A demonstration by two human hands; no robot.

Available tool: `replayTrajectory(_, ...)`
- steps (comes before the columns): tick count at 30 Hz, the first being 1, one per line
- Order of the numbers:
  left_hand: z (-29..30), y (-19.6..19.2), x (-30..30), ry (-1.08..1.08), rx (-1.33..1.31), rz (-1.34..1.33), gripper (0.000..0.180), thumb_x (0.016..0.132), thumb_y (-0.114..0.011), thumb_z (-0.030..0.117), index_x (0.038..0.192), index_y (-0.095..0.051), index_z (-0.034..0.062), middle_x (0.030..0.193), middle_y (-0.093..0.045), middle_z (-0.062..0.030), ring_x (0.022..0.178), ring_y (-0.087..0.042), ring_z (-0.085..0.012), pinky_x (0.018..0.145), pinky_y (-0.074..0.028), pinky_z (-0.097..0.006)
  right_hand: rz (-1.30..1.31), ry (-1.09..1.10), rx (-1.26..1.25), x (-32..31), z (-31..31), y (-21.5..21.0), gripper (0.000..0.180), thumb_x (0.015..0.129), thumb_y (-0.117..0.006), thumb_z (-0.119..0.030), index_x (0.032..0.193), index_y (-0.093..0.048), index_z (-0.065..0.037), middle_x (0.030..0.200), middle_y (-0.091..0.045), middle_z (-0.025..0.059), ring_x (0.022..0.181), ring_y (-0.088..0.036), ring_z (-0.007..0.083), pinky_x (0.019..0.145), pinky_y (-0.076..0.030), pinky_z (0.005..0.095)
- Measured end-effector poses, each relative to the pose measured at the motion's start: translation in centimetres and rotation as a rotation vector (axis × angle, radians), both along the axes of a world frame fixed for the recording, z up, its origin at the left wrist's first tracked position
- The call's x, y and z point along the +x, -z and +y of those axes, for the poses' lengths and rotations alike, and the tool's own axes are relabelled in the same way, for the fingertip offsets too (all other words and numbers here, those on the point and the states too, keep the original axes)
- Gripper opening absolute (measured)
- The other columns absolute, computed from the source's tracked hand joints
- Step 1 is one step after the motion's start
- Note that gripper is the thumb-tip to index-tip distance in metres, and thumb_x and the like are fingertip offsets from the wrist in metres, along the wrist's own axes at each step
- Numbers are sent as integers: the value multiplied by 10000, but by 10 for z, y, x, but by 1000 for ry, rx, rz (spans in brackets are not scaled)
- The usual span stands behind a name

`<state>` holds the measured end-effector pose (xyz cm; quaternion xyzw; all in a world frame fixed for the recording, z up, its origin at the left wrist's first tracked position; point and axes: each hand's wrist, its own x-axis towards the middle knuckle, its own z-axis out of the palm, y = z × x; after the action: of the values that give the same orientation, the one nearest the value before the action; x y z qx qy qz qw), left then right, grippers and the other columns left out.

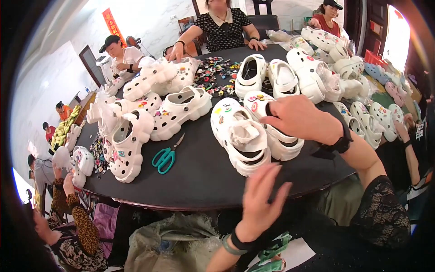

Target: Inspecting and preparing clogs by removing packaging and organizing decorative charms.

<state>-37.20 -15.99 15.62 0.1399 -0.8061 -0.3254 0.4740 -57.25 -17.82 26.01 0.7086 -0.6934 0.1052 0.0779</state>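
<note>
Two white clogs stand side by side on the dark table before me. The left clog has white stuffing in its opening and small colourful charms on its toe. My right hand lies over the opening of the right clog, its thumb pointing left and its other fingers curled down; whether it grips the shoe or something inside is hidden. Charms also dot that clog's toe. My left hand hangs just off the table's near edge, below the left clog, fingers spread and slightly blurred, with nothing in it.
Teal-handled scissors lie to the left. White clogs crowd the left side, and more clogs pile up at the right. Loose charms are scattered at the table's middle. Other people sit around the table, a co-worker's hand at far right.
</note>
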Motion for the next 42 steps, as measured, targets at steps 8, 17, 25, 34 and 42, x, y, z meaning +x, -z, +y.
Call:
replayTrajectory(8,-69,19,13,-236,182,-181,443,949,-510,176,1309,-402,-58,1246,-497,-257,1157,-495,-333,972,-385,-381,-159,-102,533,-4,-34,12,577,883,-469,-490,1082,-456,51,884,-603,274,813,-599,401,714,-461,444)
replayTrajectory(17,-62,30,1,-307,245,-135,478,950,-526,243,1330,-416,-25,1257,-477,-203,1069,-568,-300,860,-475,-358,-157,53,746,-11,-64,21,648,806,-591,-517,1053,-557,82,873,-640,223,792,-644,312,682,-496,377)
replayTrajectory(25,-50,32,10,-249,153,-21,409,939,-534,136,1292,-451,-52,1226,-514,-176,1053,-570,-267,878,-460,-335,-346,-64,570,-27,-36,19,460,811,-667,-296,1208,-544,-98,862,-659,126,749,-625,241,682,-500,354)
replayTrajectory(34,-64,47,7,-221,493,48,368,980,-473,183,1260,-483,-55,1156,-576,-128,1018,-567,-181,894,-443,-297,-812,-146,469,-58,-19,34,322,801,-639,-136,1100,-623,-21,1012,-652,57,945,-558,163,863,-433,307)
replayTrajectory(42,-65,41,11,-140,547,76,301,982,-449,101,1241,-503,-44,1135,-560,-105,1015,-577,-171,888,-446,-267,-1072,300,7,-121,134,-54,340,790,-662,-130,1078,-632,48,1007,-664,89,838,-621,146,764,-497,259)
